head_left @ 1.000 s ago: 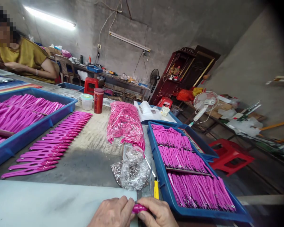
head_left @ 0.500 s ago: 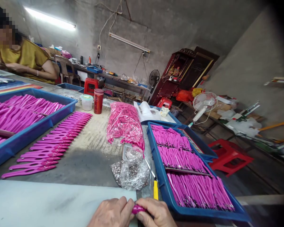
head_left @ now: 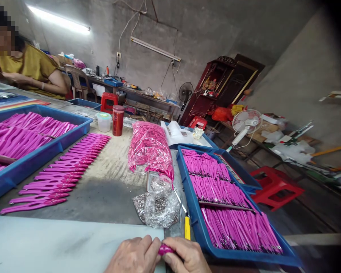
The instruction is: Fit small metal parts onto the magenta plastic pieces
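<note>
a: where r the hands?
b: both at the bottom edge, close to the body, cut off at the wrists. left hand (head_left: 136,257) knuckles up, fingers curled in.
a: n the right hand (head_left: 187,257)?
b: mirrors it, back up, fingers bent. thumbs n forefingers of both meet in the middle, tips pinched tight together, hands touching there.
a: arms?
b: out of view.

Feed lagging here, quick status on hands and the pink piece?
Left hand and right hand both pinching the small pink piece. Held over the white board. Nothing in the way.
</note>
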Available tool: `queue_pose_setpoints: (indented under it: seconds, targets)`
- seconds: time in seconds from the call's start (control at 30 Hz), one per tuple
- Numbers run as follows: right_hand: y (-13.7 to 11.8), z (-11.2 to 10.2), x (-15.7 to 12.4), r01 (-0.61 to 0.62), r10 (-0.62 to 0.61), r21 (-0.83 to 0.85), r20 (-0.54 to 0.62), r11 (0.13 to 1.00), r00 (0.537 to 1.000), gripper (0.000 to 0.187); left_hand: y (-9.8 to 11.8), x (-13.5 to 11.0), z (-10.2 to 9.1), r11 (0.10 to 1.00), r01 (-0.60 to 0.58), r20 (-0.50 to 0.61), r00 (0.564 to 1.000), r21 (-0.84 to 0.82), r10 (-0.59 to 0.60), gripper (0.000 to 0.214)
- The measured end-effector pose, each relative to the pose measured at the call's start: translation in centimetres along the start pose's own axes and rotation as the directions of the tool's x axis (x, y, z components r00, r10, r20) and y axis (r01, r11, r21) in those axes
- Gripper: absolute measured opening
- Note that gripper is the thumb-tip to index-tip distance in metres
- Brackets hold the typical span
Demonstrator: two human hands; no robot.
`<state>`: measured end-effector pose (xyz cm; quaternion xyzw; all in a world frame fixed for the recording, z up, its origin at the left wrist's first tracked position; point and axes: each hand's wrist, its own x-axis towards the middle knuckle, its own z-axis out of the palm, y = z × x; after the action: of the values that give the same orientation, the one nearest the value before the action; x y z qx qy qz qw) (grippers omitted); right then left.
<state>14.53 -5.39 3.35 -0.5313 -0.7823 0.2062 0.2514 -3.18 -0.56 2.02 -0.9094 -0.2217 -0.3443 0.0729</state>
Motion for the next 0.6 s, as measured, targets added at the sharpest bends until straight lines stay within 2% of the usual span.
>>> queue_pose_setpoints:
  seconds: [0.37,0.6]
  targets:
    - [0.06,0.42,0.03,-0.038,0.038,-0.002,-0.024,0.999,0.999,0.028,-0.39,-0.88,0.81,1.0,-0.009,0.059,0.998,-0.024,0.011,0.015]
    - [-0.54,-0.08,0.54,0.005,-0.005,0.009,-0.017,1.0,1.0,0.048,-0.39,-1.06,0.82,1.0,-0.025,0.044,0.999,-0.017,0.026,0.016]
